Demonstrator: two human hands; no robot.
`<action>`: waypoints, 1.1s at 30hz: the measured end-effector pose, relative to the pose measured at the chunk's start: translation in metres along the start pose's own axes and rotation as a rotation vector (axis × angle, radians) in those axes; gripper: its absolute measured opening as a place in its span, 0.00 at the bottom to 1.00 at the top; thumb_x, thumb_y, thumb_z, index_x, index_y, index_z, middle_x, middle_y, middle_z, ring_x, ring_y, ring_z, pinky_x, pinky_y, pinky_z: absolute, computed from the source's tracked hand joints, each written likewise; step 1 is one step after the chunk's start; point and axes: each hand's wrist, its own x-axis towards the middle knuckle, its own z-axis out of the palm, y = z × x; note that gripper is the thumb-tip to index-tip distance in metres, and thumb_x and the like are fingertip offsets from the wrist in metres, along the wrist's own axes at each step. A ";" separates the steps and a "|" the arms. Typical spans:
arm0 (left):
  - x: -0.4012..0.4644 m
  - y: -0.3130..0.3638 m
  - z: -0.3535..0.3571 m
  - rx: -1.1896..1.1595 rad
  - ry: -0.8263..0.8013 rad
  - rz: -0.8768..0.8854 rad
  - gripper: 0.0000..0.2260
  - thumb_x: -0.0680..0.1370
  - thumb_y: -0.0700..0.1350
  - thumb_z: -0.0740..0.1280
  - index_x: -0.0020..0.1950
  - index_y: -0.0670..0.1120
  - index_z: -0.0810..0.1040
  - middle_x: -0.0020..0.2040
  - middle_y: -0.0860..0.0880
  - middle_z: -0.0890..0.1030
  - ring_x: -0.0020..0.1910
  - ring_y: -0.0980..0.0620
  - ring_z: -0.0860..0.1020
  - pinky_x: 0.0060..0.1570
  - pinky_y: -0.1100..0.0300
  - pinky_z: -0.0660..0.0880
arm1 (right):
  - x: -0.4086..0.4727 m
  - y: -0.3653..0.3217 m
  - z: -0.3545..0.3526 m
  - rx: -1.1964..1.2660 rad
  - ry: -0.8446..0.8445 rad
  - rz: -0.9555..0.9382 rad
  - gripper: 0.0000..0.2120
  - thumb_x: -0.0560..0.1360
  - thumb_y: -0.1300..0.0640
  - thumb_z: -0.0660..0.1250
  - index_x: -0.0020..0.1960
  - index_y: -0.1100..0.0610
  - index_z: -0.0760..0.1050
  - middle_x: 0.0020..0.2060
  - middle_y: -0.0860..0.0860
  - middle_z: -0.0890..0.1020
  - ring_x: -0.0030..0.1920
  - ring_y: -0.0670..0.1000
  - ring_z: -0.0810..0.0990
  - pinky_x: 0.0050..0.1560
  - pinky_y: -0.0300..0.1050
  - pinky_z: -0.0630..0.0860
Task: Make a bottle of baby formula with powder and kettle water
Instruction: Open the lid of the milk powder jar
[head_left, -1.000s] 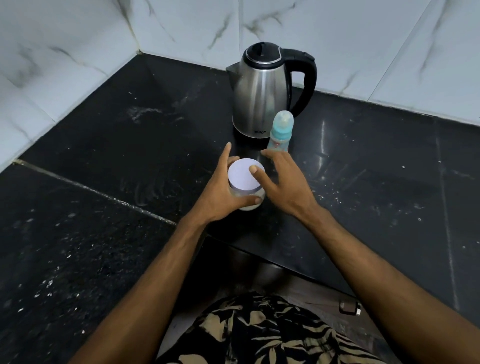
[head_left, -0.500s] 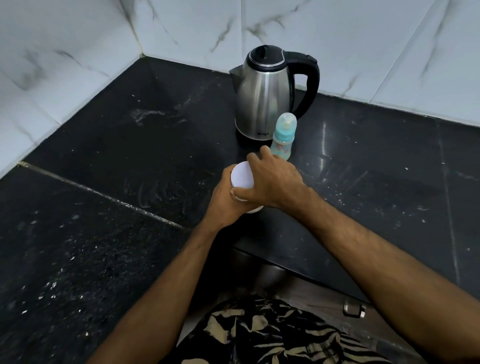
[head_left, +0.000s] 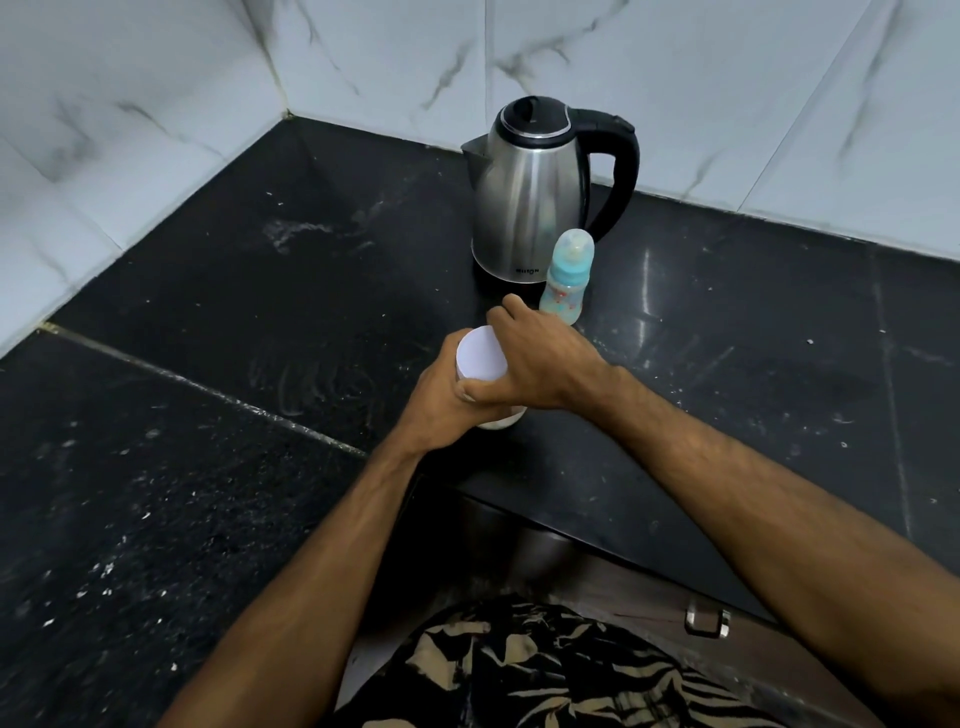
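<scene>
A small powder jar with a white lid (head_left: 480, 354) stands on the black counter (head_left: 260, 322) in front of me. My left hand (head_left: 441, 400) wraps around the jar's body from the left. My right hand (head_left: 540, 358) grips the lid's rim from the right and above, covering part of it. Only the jar's base shows below my hands. Behind them a baby bottle (head_left: 567, 278) with a teal collar and clear cap stands upright. A steel kettle (head_left: 530, 197) with a black lid and handle stands just behind the bottle.
White marble-pattern wall tiles (head_left: 156, 104) close the counter at the back and left. The counter's front edge runs just below my hands, with a cabinet handle (head_left: 706, 621) under it at the right. White specks lie scattered on the counter.
My right hand went from hovering open beside the lid to clamping down over it. My left hand stayed on the jar. The view shifted slightly.
</scene>
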 end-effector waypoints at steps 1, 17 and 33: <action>-0.001 0.001 0.000 0.001 -0.003 -0.002 0.44 0.59 0.56 0.82 0.70 0.61 0.64 0.64 0.60 0.76 0.62 0.60 0.75 0.60 0.56 0.75 | 0.000 0.002 0.000 -0.001 -0.002 -0.025 0.31 0.67 0.30 0.69 0.49 0.56 0.67 0.45 0.49 0.67 0.40 0.50 0.71 0.41 0.46 0.70; 0.000 0.002 0.001 -0.020 -0.049 -0.027 0.46 0.63 0.50 0.83 0.72 0.61 0.59 0.66 0.59 0.72 0.65 0.58 0.72 0.59 0.62 0.69 | -0.006 0.007 -0.014 0.016 -0.042 -0.066 0.40 0.68 0.35 0.72 0.73 0.51 0.63 0.61 0.52 0.72 0.61 0.53 0.73 0.60 0.50 0.75; 0.001 0.000 0.002 -0.021 -0.050 -0.003 0.40 0.66 0.42 0.82 0.65 0.65 0.61 0.61 0.65 0.72 0.58 0.73 0.71 0.53 0.76 0.68 | -0.005 0.017 -0.015 0.351 -0.186 -0.097 0.46 0.67 0.49 0.79 0.77 0.47 0.56 0.71 0.50 0.66 0.70 0.51 0.65 0.69 0.48 0.68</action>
